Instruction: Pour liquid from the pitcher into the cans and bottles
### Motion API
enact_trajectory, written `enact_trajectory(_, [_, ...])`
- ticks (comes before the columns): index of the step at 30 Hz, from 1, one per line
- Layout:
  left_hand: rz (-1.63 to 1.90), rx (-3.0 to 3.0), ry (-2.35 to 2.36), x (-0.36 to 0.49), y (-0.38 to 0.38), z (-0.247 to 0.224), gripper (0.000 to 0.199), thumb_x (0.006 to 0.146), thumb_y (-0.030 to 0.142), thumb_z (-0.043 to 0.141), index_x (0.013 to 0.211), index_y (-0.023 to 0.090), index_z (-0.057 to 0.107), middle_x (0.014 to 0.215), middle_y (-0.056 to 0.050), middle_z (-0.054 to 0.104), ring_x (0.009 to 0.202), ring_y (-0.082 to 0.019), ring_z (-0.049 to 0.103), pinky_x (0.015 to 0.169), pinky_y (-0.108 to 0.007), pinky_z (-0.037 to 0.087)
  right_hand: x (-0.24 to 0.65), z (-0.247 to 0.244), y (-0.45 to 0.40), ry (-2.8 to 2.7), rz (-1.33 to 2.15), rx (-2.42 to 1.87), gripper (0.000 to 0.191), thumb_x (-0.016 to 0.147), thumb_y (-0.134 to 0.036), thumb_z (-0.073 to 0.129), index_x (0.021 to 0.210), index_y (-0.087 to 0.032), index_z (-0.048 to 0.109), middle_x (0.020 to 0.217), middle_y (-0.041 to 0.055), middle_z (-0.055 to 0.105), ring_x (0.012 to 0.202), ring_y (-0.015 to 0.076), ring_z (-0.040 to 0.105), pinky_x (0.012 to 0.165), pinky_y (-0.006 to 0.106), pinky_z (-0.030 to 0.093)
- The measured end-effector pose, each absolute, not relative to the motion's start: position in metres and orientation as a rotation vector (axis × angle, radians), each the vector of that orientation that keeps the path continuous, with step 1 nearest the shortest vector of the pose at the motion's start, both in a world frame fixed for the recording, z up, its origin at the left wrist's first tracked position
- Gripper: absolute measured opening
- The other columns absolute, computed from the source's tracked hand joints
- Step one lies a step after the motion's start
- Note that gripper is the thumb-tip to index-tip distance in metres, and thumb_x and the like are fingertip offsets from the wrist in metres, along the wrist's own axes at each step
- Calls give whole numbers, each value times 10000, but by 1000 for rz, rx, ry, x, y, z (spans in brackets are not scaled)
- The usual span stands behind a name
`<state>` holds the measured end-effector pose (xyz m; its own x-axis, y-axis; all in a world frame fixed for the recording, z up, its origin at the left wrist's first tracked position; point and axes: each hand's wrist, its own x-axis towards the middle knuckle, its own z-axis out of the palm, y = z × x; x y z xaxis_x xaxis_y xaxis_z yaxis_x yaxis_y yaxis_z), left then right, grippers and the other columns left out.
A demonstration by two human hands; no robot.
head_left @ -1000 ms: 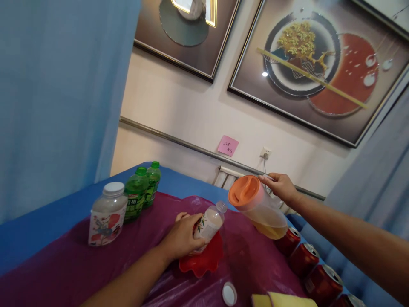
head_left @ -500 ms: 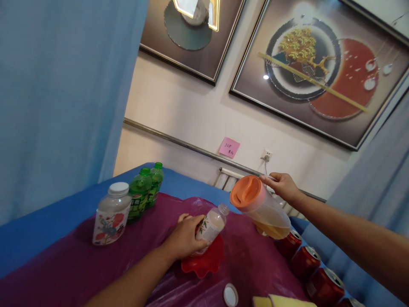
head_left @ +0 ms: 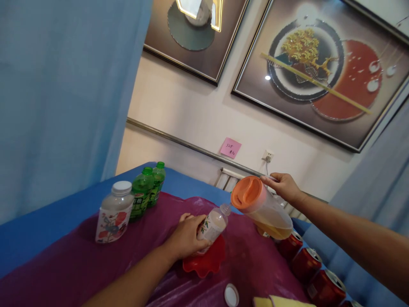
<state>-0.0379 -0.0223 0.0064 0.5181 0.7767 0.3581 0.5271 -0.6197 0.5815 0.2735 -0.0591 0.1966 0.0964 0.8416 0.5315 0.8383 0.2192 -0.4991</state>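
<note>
My left hand (head_left: 188, 236) is wrapped round a small clear bottle (head_left: 212, 228) with a leaf-patterned label, uncapped and tilted to the right. Beneath it lies a red scalloped dish (head_left: 204, 264). My right hand (head_left: 284, 187) grips the handle of a clear plastic pitcher (head_left: 268, 213) with an orange lid (head_left: 247, 194). The pitcher leans left, its spout close to the bottle's mouth, and yellowish liquid sits in its lower part. Whether liquid is flowing is too small to tell. A white cap (head_left: 231, 295) rests on the purple cover in front.
A white-capped jar (head_left: 115, 213) and two green bottles (head_left: 142, 192) stand at left on the purple cover (head_left: 134, 264). Several red cans (head_left: 326, 288) line the right edge. A folded yellow cloth (head_left: 283, 302) lies at the front. Blue curtains (head_left: 64, 98) hang on both sides.
The view has shifted slightly, so everything appears a little farther right. Both hands keep their grip, and the pitcher and bottle hold nearly the same tilt.
</note>
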Motion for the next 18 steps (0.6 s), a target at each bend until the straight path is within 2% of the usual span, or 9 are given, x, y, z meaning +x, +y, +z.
enact_trajectory(5, [821, 2371, 1088, -38, -22, 6, 514, 663, 421, 769, 1135, 250, 655, 1164, -56, 742, 1129, -314, 642, 1159, -485, 253, 272, 198, -60, -1712, -2, -1612, 647, 694, -777, 648, 531, -246, 317, 529, -71, 233, 502, 95, 261, 443, 243, 227])
enact_trajectory(18, [832, 2356, 1061, -38, -23, 5, 497, 668, 398, 774, 1132, 271, 649, 1156, -44, 741, 1125, -302, 643, 1160, -492, 232, 269, 197, -60, -1733, -17, -1597, 670, 691, -794, 641, 535, -254, 277, 528, -75, 217, 504, 91, 232, 438, 244, 209])
